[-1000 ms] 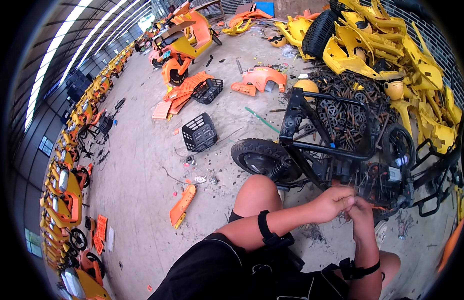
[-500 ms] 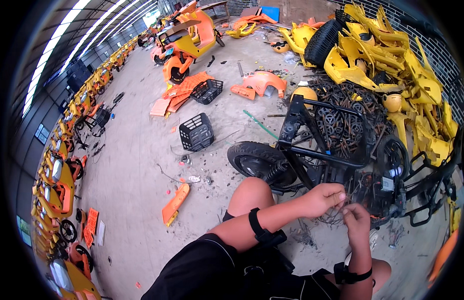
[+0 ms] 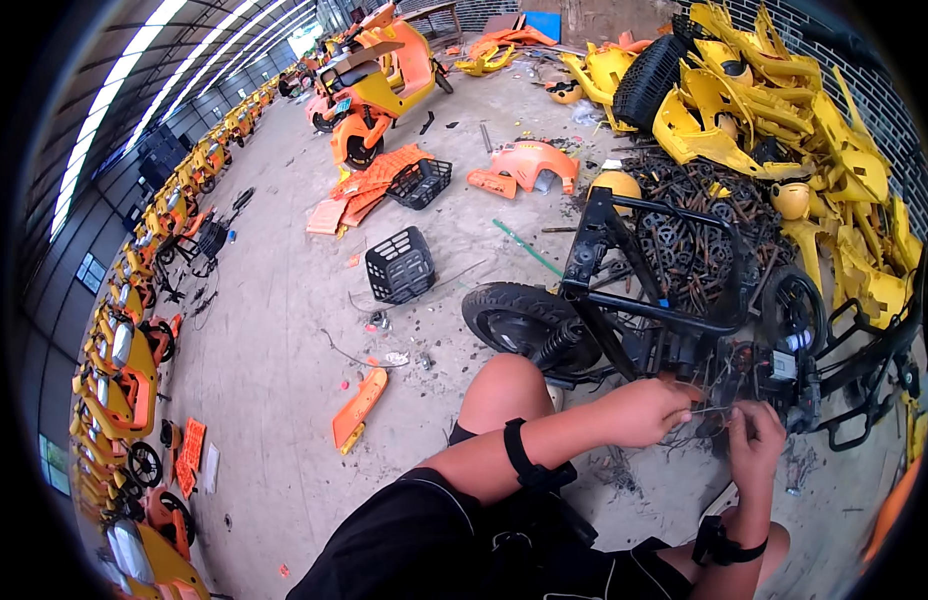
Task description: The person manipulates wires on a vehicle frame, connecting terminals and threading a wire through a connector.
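My left hand (image 3: 646, 412) is closed, its fingers pinching thin wire (image 3: 712, 409) that stretches toward the right. A short gap away, my right hand (image 3: 756, 438) pinches the same strand or one beside it; which of the two I cannot tell. Both hands are over the stripped black scooter frame (image 3: 684, 318), close to a tangle of loose wiring (image 3: 726, 372). The frame lies in front of me, with a black-tyred wheel (image 3: 524, 325) at its left end. A small box with a pale label (image 3: 783, 366) sits just beyond my right hand.
Behind the frame lies a heap of dark metal parts (image 3: 689, 210), with yellow body panels (image 3: 774, 110) piled against the wall. A black crate (image 3: 401, 266) and an orange panel (image 3: 360, 408) lie on the floor to the left. Parked scooters (image 3: 124, 390) line the far left.
My right hand has moved right, away from the left, and the wire between them now looks stretched. My left hand has turned and dropped slightly. The view has shifted a little.
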A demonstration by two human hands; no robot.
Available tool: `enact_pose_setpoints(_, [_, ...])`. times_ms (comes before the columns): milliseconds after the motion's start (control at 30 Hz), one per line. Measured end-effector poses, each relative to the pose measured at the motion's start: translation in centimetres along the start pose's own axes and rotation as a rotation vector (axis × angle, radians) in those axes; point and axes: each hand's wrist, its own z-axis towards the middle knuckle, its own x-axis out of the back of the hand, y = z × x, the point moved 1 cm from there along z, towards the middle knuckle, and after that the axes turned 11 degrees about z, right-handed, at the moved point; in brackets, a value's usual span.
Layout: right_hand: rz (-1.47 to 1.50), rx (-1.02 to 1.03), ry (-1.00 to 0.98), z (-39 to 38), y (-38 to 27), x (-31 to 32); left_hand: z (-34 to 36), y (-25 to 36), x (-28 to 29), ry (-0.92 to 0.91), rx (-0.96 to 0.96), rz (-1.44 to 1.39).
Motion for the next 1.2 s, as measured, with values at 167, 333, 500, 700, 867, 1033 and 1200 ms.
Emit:
enact_pose_setpoints(167, [-0.144, 0.121, -0.041, 0.6, -1.8, 0.4, -0.1, -0.3, -0.8, -0.042, 0.04, 0.063])
enact_pose_setpoints(333, [-0.215, 0.154, -0.094, 0.4, -2.0, 0.2, -0.4, -0.4, -0.4, 0.012, 0.066, 0.128])
enact_pose_setpoints(500, [-0.203, 0.08, -0.128, 0.2, -1.9, 0.2, -0.7, -1.9, -1.5, -0.114, 0.09, 0.094])
enact_pose_setpoints(700, [-0.103, 0.038, -0.104, -0.6, -1.2, -0.5, -1.0, -2.6, -0.9, -0.017, 0.002, -0.086])
enact_pose_setpoints(867, [-0.096, 0.005, -0.071, -0.5, -1.0, -0.6, -1.2, -2.1, -0.3, -0.024, -0.04, -0.144])
enact_pose_setpoints(1033, [-0.098, 0.022, -0.085, -0.1, -1.4, -0.7, -0.6, -2.6, -0.7, 0.028, -0.005, -0.008])
enact_pose_setpoints(1200, [-0.143, 0.105, -0.084, 0.4, -1.5, -0.6, -0.6, -1.8, -0.3, 0.162, -0.028, 0.035])
